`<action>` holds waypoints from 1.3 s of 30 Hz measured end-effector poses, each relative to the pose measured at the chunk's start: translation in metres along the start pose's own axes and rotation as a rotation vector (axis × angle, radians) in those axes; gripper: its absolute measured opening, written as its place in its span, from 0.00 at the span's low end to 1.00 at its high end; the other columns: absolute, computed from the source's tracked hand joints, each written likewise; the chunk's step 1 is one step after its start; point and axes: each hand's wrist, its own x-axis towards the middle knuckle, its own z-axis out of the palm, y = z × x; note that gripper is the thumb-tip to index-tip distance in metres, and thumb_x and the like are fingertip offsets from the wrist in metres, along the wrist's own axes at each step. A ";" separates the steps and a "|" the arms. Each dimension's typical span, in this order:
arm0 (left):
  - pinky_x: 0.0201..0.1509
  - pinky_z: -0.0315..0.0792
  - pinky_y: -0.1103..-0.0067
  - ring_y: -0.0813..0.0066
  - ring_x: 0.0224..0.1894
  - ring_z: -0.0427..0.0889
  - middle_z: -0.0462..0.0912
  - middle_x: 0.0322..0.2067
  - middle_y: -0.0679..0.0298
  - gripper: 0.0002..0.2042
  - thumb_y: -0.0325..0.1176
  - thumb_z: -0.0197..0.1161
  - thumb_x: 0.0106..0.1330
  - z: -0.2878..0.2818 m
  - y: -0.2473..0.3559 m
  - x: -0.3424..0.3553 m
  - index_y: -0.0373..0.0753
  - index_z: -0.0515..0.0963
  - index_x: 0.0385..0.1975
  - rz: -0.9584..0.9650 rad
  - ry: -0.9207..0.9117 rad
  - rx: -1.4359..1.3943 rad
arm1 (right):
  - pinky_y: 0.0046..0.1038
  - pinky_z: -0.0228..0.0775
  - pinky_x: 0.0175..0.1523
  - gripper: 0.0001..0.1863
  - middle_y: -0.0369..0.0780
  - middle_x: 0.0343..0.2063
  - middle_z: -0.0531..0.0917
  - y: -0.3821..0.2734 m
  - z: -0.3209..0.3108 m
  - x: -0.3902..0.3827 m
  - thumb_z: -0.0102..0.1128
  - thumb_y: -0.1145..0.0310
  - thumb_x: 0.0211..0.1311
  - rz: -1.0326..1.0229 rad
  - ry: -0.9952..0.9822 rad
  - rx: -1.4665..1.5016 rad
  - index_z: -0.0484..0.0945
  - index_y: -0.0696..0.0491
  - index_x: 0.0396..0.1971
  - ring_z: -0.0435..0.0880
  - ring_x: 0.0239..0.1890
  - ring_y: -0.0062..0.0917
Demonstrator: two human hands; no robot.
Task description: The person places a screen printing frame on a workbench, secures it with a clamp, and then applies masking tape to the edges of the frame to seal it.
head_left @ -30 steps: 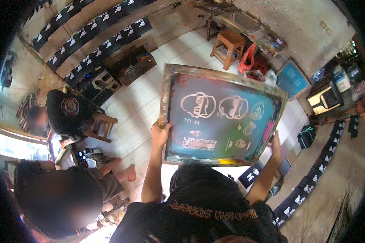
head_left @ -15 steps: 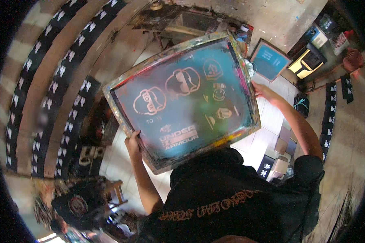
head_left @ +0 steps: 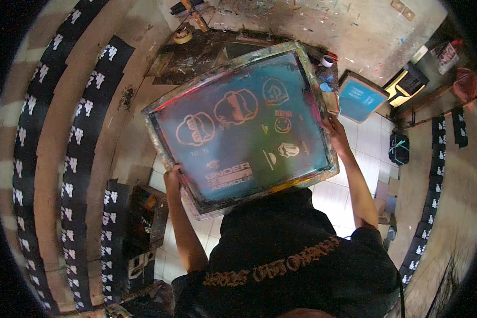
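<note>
Dark tabletop (head_left: 199, 58) lay beyond the screen-printing frame (head_left: 238, 130), newly angled yet still carried, left hand (head_left: 173, 177) and right hand (head_left: 336, 132) gripping it.

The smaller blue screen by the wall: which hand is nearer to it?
Right. The right hand holds the right edge of the large screen, below and left of the smaller blue screen; the left hand, on the opposite edge, is much farther left and lower.

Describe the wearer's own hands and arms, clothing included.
The left hand and right hand are ungloved. The forearms are uncovered too, below short, plain black sleeves. Across the black top runs ornate, rust-coloured lettering.
</note>
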 end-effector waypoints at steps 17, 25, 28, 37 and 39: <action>0.47 0.78 0.72 0.70 0.41 0.83 0.83 0.40 0.61 0.23 0.37 0.70 0.64 0.112 0.229 0.704 0.31 0.75 0.54 -0.118 -0.542 0.430 | 0.42 0.76 0.46 0.24 0.58 0.40 0.84 -0.058 0.325 0.457 0.61 0.56 0.69 0.267 0.407 -0.878 0.72 0.61 0.53 0.85 0.44 0.51; 0.56 0.73 0.66 0.64 0.52 0.81 0.82 0.51 0.56 0.34 0.55 0.70 0.61 0.166 0.269 0.883 0.35 0.75 0.59 -0.082 -0.657 0.680 | 0.40 0.77 0.49 0.33 0.55 0.41 0.85 -0.044 0.389 0.577 0.65 0.56 0.66 0.225 0.558 -0.707 0.68 0.62 0.62 0.86 0.44 0.47; 0.55 0.72 0.68 0.64 0.54 0.81 0.82 0.51 0.57 0.31 0.54 0.68 0.62 0.229 0.308 0.890 0.37 0.77 0.58 -0.159 -0.512 0.815 | 0.42 0.76 0.44 0.31 0.55 0.36 0.85 -0.019 0.380 0.633 0.65 0.54 0.65 0.437 0.581 -0.772 0.71 0.63 0.57 0.86 0.40 0.49; 0.59 0.73 0.68 0.58 0.55 0.80 0.81 0.54 0.54 0.31 0.49 0.66 0.66 0.298 0.284 1.007 0.35 0.72 0.63 -0.120 -0.402 0.421 | 0.49 0.74 0.44 0.29 0.58 0.34 0.84 0.079 0.367 0.780 0.61 0.48 0.66 0.326 0.547 -0.753 0.74 0.58 0.53 0.84 0.40 0.55; 0.59 0.73 0.67 0.52 0.55 0.80 0.81 0.54 0.50 0.30 0.50 0.64 0.67 0.300 0.262 1.054 0.33 0.73 0.61 -0.175 -0.429 -0.267 | 0.50 0.73 0.45 0.29 0.59 0.35 0.83 0.082 0.374 0.806 0.61 0.46 0.65 0.243 0.560 -0.691 0.73 0.58 0.52 0.83 0.41 0.56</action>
